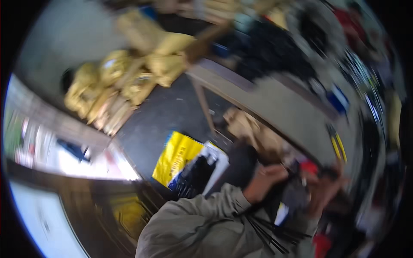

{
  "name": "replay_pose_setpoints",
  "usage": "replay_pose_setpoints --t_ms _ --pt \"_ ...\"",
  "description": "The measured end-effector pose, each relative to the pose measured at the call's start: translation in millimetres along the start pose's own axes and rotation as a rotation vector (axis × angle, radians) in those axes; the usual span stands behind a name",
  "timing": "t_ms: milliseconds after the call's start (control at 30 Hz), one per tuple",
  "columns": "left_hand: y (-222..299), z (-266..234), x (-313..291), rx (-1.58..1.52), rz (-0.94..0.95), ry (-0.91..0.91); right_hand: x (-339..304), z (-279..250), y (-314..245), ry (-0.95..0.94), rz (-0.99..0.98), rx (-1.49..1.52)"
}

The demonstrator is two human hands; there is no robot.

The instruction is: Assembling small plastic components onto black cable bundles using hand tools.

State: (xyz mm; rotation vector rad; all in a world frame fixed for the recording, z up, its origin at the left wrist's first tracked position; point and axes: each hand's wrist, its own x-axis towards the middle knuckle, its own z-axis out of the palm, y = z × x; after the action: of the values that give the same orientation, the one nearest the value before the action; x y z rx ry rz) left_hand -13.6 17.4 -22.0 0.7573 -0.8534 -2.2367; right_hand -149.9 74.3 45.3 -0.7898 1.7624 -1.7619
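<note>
My left hand point(267, 181) is raised at the lower right of the middle, with a grey sleeve behind it. Its fingers curl in toward a dark thing, too blurred to name. Facing it, my right hand point(325, 187) is smeared by motion, so its grip does not show. Between the hands is a dark grey shape point(297, 195), and a red patch point(308, 167) shows just beyond. Several thin black strips point(266, 232) stick out below my left forearm; what holds them is hidden.
A grey bench point(275, 96) runs beyond my hands, with yellow-handled pliers point(337, 144) near its right end. Crumpled brown paper point(254, 127) is below its edge. A yellow bag point(176, 155) with black pieces point(195, 176) lies at left on the dark floor. Yellow sacks point(86, 86) stand against the wall.
</note>
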Motion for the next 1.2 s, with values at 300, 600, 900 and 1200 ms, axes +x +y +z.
replay_pose_setpoints --t_ms 300,600,900,1200 --pt "10 10 13 -0.189 -0.010 -0.065 80 1 -25 -0.743 0.121 -0.112" --pt "7 10 -6 -0.169 -0.033 -0.081 60 -7 -12 -0.764 -0.040 -0.023" --pt "8 13 -2 -0.212 -0.026 -0.072 52 5 -27 -0.517 -0.273 -0.517" --pt "7 12 -1 -0.204 0.001 -0.028 56 18 -18 -0.414 -0.432 -0.705"
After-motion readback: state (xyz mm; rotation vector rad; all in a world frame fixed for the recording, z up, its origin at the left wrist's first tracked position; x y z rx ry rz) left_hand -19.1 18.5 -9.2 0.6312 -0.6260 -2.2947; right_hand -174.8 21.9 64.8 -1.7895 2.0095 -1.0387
